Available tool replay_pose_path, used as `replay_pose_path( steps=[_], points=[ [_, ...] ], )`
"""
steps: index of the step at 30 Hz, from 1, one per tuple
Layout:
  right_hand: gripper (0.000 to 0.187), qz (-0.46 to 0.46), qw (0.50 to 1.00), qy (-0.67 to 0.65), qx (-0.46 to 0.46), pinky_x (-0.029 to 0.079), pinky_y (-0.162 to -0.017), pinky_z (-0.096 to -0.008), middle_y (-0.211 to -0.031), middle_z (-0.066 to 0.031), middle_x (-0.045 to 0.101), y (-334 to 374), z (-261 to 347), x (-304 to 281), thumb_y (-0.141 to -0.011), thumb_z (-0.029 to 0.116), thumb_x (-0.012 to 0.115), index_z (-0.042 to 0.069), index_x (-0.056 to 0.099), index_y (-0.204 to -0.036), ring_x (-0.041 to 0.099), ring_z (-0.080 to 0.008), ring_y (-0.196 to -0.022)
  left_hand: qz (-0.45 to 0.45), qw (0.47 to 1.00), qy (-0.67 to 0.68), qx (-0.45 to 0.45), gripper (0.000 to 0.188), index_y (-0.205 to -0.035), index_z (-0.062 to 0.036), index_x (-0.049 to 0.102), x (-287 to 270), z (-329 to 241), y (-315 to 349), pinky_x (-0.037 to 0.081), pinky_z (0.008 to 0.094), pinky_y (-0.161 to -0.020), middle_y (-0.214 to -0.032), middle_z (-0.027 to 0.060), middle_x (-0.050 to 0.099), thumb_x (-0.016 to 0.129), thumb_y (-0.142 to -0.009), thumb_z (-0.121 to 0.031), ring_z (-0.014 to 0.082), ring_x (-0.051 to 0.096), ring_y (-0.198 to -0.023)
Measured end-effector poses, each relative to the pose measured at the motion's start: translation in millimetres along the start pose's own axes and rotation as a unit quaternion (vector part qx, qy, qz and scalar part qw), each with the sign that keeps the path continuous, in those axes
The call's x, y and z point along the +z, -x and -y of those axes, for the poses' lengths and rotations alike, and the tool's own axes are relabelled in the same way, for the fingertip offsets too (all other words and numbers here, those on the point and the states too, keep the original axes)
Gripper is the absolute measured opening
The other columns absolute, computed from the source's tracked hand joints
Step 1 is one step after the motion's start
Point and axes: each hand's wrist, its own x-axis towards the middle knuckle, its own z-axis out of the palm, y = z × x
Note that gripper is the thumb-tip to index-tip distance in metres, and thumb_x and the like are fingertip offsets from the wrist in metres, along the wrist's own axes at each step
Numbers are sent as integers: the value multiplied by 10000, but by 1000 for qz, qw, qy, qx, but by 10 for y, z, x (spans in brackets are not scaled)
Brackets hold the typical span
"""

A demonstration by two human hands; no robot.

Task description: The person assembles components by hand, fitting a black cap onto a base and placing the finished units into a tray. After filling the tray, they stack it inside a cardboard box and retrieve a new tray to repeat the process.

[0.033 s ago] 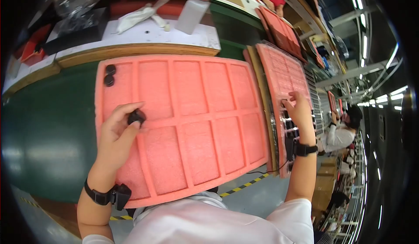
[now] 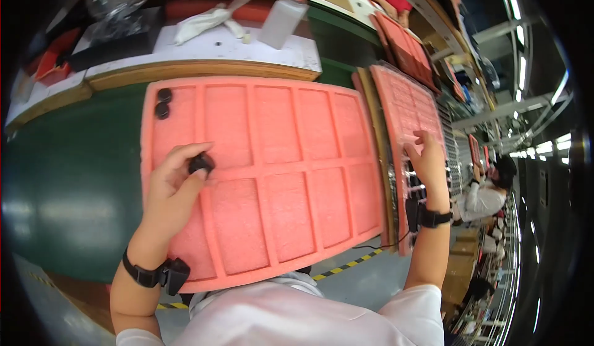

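A small black round part (image 2: 199, 163) is pinched between the fingers and thumb of my left hand (image 2: 168, 191). It sits over the left side of a pink foam tray (image 2: 252, 129) with rectangular compartments. Two similar black round parts (image 2: 163, 103) stand one behind the other in that tray's far left compartment. My right hand (image 2: 428, 163) hovers at a second pink tray (image 2: 405, 101) on the right. Its fingers are bent and apart, with nothing visible between them. Several dark parts lie below that hand, partly hidden by it and by clear plastic.
Behind the tray runs a white shelf with a wooden edge (image 2: 204, 70), holding a white glove (image 2: 204, 25) and a translucent bottle (image 2: 283, 21). A green work surface (image 2: 74, 185) extends left. Cardboard (image 2: 374, 123) stands between the trays. Other people work farther off.
The whole view has shifted slightly, so the trays appear a little farther right. My left hand keeps its pinch on the black part. A dark piece seen by my right fingertips no longer shows there.
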Motion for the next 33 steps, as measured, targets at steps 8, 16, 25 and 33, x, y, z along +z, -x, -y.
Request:
replay_pose_path(
  steps=[8, 16, 25, 33],
  points=[
    [237, 184, 871, -404, -212, 438, -802, -255, -994, -55, 608, -77, 2078, -64, -838, 49, 626, 18, 595, -1071, 549, -129, -870, 15, 999, 51, 8, 444, -1261, -23, 433, -13, 92, -14, 516, 258, -795, -1003, 46, 526, 482, -843, 117, 111, 535, -928],
    [225, 447, 638, -620, -96, 450, -798, -251, -982, -19, 610, -318, 3142, 267, -883, 94, 620, 16, 583, -1091, 556, -89, -878, -45, 985, 164, 0, 334, -1125, -5, 355, -48, 121, -34, 507, 260, -723, -996, 111, 511, 480, -831, 91, 136, 585, -815],
    [187, 243, 795, -504, -234, 469, -693, -284, -889, -17, 593, -811, 3776, 902, -867, 132, 645, 4, 612, -1000, 563, -121, -773, 11, 981, 175, -80, 259, -1085, -36, 414, -59, 128, -32, 504, 266, -693, -975, 72, 541, 471, -847, 50, 129, 569, -811],
    [194, 49, 864, -321, -384, 461, -708, -292, -858, -99, 569, -756, 3812, 820, -812, 76, 654, 8, 617, -991, 562, -206, -783, 17, 991, 114, -75, 177, -1057, -30, 500, -106, 128, -69, 484, 253, -653, -964, 53, 558, 477, -881, -26, 103, 549, -749]
  ],
)
